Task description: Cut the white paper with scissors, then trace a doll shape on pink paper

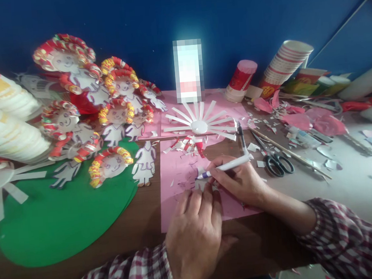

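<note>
My right hand (pixel 240 180) is closed round a white pen (pixel 229 165), its purple tip pointing left at a small white paper piece (pixel 202 172) on the pink sheet (pixel 175 205). My left hand (pixel 196 229) lies palm down at the sheet's near part, fingers stretched forward, close to the paper piece and beside the right fingertips. Part of the piece is hidden behind the fingers. Dark marks show on the sheet left of the pen tip. Above it lies a white cup cut into spread strips (pixel 199 126).
Paper dolls with curled red and yellow hair (pixel 111 167) stand at the left, by a green sheet (pixel 66 217) and stacked cups (pixel 7 123). Scissors (pixel 280 165), a thin stick (pixel 290 152), paper scraps and more cups (pixel 285 67) are at the right.
</note>
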`<state>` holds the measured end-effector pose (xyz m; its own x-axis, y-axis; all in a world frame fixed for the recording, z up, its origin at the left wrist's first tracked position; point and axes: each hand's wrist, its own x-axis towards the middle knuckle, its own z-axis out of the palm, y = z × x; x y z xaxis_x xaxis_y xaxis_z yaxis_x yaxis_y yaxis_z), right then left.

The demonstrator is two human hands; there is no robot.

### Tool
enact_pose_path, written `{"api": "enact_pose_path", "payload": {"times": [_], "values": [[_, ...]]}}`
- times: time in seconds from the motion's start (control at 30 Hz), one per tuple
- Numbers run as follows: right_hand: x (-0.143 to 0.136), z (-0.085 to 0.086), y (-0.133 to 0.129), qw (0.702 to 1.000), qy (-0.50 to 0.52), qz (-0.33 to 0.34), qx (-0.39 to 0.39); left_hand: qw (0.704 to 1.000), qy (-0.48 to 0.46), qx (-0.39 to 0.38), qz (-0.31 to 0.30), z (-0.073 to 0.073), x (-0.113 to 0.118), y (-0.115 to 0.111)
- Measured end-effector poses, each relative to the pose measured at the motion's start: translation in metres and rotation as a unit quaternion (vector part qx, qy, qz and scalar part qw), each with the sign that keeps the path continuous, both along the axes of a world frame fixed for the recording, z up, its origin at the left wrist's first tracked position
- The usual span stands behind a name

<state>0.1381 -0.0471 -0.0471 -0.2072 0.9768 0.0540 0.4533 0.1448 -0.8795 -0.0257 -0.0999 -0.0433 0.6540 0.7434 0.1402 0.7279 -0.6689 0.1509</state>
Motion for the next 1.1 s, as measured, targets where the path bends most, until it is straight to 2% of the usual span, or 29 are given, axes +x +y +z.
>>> {"api": "enact_pose_path", "payload": {"times": [0.27, 0.47, 0.8, 1.1], "values": [[-0.0003, 0.0027, 0.0002, 1.0, -0.012, 0.022, 0.015, 1.0, -0.005, -0.004, -0.01, -0.0017, -0.0017, -0.0011], [-0.001, 0.0017, 0.0001, 1.0, 0.0, -0.004, 0.01, 1.0, -0.006, 0.004, -0.01, -0.0028, -0.0018, -0.0018], [0.0001, 0.0048, 0.0006, 0.998, -0.021, 0.031, 0.041, 1.0, -0.007, 0.009, 0.002, -0.0018, -0.0018, -0.004], [0.0, 0.0015, -0.0003, 1.0, 0.001, 0.021, 0.014, 1.0, -0.012, 0.009, 0.001, -0.0033, -0.0015, -0.0039]]}}
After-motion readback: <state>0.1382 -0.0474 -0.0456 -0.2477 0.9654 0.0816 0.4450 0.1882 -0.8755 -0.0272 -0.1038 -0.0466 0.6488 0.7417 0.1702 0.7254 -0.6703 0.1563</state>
